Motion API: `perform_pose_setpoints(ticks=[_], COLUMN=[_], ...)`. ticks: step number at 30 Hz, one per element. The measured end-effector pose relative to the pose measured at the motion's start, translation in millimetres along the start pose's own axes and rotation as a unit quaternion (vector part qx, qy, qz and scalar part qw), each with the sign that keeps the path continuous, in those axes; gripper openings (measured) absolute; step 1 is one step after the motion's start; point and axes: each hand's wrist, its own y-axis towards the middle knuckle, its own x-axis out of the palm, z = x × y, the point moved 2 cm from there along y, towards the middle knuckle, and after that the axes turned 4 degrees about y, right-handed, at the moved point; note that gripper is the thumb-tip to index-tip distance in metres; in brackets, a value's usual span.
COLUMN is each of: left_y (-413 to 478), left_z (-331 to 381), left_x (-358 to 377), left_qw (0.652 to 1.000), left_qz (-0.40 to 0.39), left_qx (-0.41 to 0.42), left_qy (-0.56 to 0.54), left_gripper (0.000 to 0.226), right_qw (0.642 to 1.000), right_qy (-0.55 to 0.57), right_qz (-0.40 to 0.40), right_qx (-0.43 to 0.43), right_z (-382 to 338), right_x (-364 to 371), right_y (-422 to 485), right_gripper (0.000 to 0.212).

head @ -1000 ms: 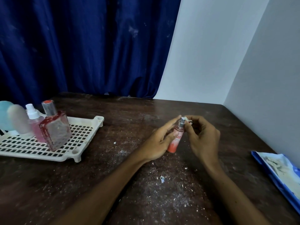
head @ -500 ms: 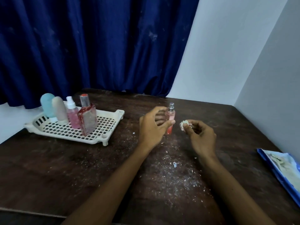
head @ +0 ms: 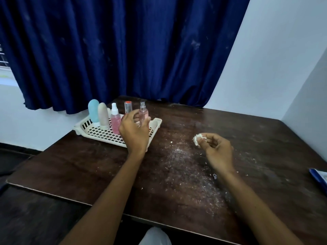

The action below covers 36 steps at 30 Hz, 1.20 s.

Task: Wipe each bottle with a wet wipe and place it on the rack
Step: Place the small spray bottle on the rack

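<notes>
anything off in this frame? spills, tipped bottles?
Yes: white crumbs litter the dark table between the hands, likely shed by the balled-up wet wipe pinched in the right hand. Bottles on the rack stand upright.

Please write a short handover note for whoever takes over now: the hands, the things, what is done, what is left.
Left hand grips the slim spray bottle upright over the right end of the rack.
Right hand pinches the crumpled wipe above the table.
Done: four bottles stand on the rack.
Left: set the held bottle down; no other bottle shows on the table.
</notes>
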Motion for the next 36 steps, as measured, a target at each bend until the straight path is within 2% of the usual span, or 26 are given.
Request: perform_pose_setpoints(ticks=[6, 13, 18, 24, 26, 29, 30, 32, 34, 36], left_y=[-6.0, -11.9, -18.9, -22.7, -30.6, -56.6, -68.7, -91.2, -108.2, -121.5], left_z=[-10.6, -17.4, -12.0, -16.3, -9.6, 15.5, 25.1, 41.2, 52.0, 60.4], left_x=[1.2, 1.1, -2.8, -12.2, -23.3, -33.9, -29.7, -9.7, 14.8, 34.5], left_qw=[0.999, 0.998, 0.996, 0.990, 0.990, 0.991, 0.991, 0.981, 0.963, 0.945], left_qz=[-0.001, -0.004, -0.010, -0.049, -0.033, 0.000, -0.033, -0.152, -0.260, -0.325], left_qx=[-0.009, -0.010, -0.025, -0.047, -0.030, 0.070, 0.097, 0.107, 0.069, 0.036], left_qy=[0.040, 0.067, 0.081, 0.123, 0.136, 0.111, 0.089, 0.049, 0.028, -0.001], left_gripper=[0.031, 0.044, 0.033, 0.046, 0.045, 0.029, 0.025, 0.025, 0.027, 0.029], right_qw=[1.000, 1.000, 0.998, 0.998, 0.998, 0.998, 0.998, 0.997, 0.996, 0.995], right_qy=[0.015, 0.020, 0.038, 0.030, 0.030, 0.041, 0.040, 0.042, 0.059, 0.063], right_qz=[-0.018, -0.019, -0.028, -0.034, -0.028, -0.005, 0.004, 0.017, 0.023, 0.032], right_qx=[0.008, 0.015, 0.042, 0.046, 0.042, 0.045, 0.047, 0.056, 0.065, 0.069], right_z=[-5.1, -5.1, -2.7, 6.9, 9.4, 10.6, 11.5, 11.1, 9.5, 9.2], right_x=[0.4, -5.6, -4.8, -5.6, -6.4, -7.3, -8.1, -10.2, -13.4, -20.6], right_y=[-7.3, -10.2, -13.2, -15.7, -15.8, -15.7, -15.3, -15.4, -16.4, -17.3], right_gripper=[0.011, 0.013, 0.013, 0.023, 0.021, 0.017, 0.017, 0.017, 0.016, 0.014])
